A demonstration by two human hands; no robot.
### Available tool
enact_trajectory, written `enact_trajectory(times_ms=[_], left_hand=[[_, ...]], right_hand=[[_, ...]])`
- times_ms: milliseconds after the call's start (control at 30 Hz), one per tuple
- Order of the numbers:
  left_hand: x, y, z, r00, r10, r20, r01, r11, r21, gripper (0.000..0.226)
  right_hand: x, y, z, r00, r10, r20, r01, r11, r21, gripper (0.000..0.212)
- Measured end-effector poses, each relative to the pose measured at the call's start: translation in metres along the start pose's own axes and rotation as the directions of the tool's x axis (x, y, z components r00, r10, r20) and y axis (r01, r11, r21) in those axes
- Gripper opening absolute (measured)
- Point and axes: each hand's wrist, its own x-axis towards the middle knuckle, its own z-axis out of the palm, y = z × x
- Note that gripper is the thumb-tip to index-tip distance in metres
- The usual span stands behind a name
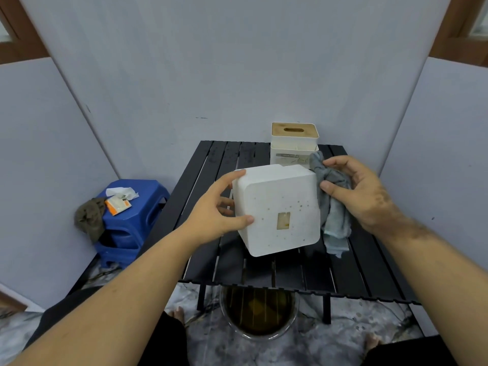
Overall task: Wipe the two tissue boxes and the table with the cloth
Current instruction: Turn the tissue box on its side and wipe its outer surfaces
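Note:
My left hand [217, 207] grips a white tissue box [277, 210] by its left side and holds it tilted above the black slatted table [356, 265], its speckled underside facing me. Against the box's right side, my right hand [361, 191] holds a crumpled grey-blue cloth [334, 207], whose loose end hangs down toward the table. A second white tissue box [293, 145] with a wooden slotted lid stands upright at the table's far edge, behind the held box.
A blue plastic stool [132, 223] stands left of the table with a dark rag, an orange packet and a tissue on it. Under the table's near edge sits a round basin [258, 313] of dark water. Grey partition walls close in on three sides.

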Motion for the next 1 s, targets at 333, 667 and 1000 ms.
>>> enact_trajectory(times_ms=[333, 667, 1000], left_hand=[[0.03, 0.002, -0.015, 0.983, -0.153, 0.104, 0.162, 0.983, -0.087, 0.078], [0.043, -0.008, -0.013, 0.977, -0.173, 0.122, 0.192, 0.969, -0.157, 0.073], [0.049, -0.01, -0.003, 0.98, -0.172, 0.102, 0.189, 0.962, -0.195, 0.066]], right_hand=[[0.022, 0.014, 0.007, 0.998, -0.017, -0.06, 0.018, 1.0, 0.02, 0.037], [0.024, 0.013, 0.026, 0.966, -0.244, -0.092, 0.192, 0.905, -0.379, 0.039], [0.04, 0.013, 0.064, 0.923, -0.32, 0.213, 0.377, 0.645, -0.664, 0.034]])
